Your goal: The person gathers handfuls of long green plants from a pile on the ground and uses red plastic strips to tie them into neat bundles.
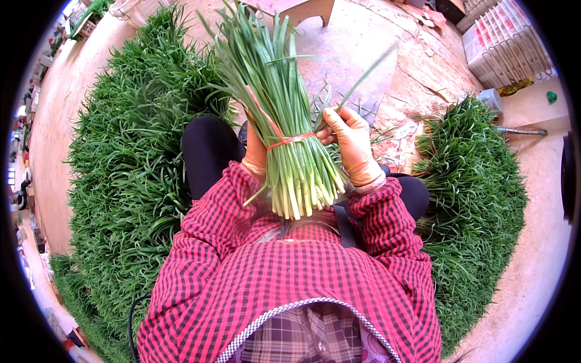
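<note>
A bunch of garlic chives (302,166), long green leaves up and pale cut stems toward me, is held upright over my lap. A red tie (289,140) circles its middle, with a loose length running up the leaves. My left hand (255,152) supports the bunch from its left side, its fingers mostly hidden behind the stems. At the bunch's right side, my right hand (350,139) pinches a single chive leaf (369,74) between thumb and fingers, and the leaf sticks out to the upper right.
Dense piles of chives stand on the left (130,151) and right (472,230). A low stool or bench (296,9) is ahead. Stacked white crates (507,45) stand at the far right, near a whitish cup-like container (490,100). Loose leaf scraps lie on the floor.
</note>
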A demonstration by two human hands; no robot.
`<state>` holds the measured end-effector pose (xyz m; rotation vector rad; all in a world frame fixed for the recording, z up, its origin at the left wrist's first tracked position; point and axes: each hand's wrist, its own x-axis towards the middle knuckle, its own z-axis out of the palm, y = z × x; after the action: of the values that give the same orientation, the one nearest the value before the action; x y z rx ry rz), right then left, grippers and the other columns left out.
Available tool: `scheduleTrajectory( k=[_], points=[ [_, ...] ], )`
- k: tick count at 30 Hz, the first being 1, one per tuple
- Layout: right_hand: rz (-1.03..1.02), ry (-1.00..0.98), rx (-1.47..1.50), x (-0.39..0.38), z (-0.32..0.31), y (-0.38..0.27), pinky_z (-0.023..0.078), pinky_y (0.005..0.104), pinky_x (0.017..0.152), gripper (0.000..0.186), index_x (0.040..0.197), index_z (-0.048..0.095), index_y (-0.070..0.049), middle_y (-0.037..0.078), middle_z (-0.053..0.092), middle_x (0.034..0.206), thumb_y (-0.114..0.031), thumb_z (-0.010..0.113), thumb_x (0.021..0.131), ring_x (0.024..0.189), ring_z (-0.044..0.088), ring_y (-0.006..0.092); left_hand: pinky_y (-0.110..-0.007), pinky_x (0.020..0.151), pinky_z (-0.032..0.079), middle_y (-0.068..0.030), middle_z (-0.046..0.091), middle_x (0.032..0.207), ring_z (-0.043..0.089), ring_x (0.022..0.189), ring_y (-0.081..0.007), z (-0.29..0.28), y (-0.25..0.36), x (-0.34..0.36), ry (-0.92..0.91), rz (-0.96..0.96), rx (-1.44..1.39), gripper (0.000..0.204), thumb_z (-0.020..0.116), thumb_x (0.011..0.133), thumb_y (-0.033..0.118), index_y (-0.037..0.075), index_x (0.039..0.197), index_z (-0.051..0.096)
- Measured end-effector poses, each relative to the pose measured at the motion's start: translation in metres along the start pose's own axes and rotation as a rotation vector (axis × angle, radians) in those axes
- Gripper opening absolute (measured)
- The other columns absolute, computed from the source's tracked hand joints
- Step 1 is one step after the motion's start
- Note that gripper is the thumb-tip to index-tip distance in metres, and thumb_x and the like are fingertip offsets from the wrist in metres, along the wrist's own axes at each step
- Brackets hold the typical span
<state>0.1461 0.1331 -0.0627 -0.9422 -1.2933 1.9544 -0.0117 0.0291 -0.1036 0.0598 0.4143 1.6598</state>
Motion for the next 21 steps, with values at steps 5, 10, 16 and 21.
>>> scheduleTrajectory(
  k=[5, 10, 16, 21],
  points=[
    [-0.056, 0.03, 0.132, -0.009, 0.012, -0.007, 0.052, 0.0228, 0.054, 0.016, 0.095, 0.066, -0.004, 0.003, 0.066, 0.078, -0.02, 0.067, 0.094, 0.062, 0.065, 0.0112, -0.044, 0.085, 0.057, -0.014, 0.064, 0.118, 0.065, 0.099, -0.0269, -0.003, 0.0, -0.003, 0.093, 0.038, 0.123, 0.084, 0.045, 0.084, 0.077, 0.008, 0.131, 0.054],
    [-0.224, 0.029, 0.293, -0.018, 0.024, -0.036, 0.052, 0.0234, 0.053, 0.012, 0.095, 0.065, -0.005, 0.003, 0.065, 0.075, -0.017, 0.064, 0.095, 0.059, 0.063, 0.0108, -0.045, 0.089, 0.055, -0.013, 0.064, 0.119, 0.065, 0.101, -0.0271, -0.014, 0.004, -0.003, -0.059, 0.054, 0.126, 0.077, 0.042, 0.09, 0.072, 0.008, 0.131, 0.054],
    [-0.208, 0.048, -0.206, -0.016, -0.015, -0.09, 0.054, 0.0266, 0.062, 0.029, 0.108, 0.064, 0.002, 0.012, 0.069, 0.091, -0.022, 0.067, 0.093, 0.07, 0.067, 0.0157, -0.047, 0.098, 0.05, -0.0119, 0.059, 0.13, 0.06, 0.114, -0.0283, -0.037, 0.016, 0.004, -0.005, 0.277, 0.119, 0.063, 0.04, 0.098, 0.057, 0.008, 0.135, 0.051],
    [-0.296, 0.027, -0.67, -0.036, -0.035, -0.047, 0.054, 0.03, 0.073, 0.034, 0.112, 0.064, -0.001, 0.01, 0.069, 0.096, -0.021, 0.073, 0.086, 0.079, 0.065, 0.0148, -0.04, 0.094, 0.052, -0.006, 0.059, 0.129, 0.06, 0.11, -0.0246, -0.042, 0.042, 0.007, 0.043, 0.491, 0.142, 0.061, 0.04, 0.098, 0.058, 0.011, 0.135, 0.05]
  ],
)
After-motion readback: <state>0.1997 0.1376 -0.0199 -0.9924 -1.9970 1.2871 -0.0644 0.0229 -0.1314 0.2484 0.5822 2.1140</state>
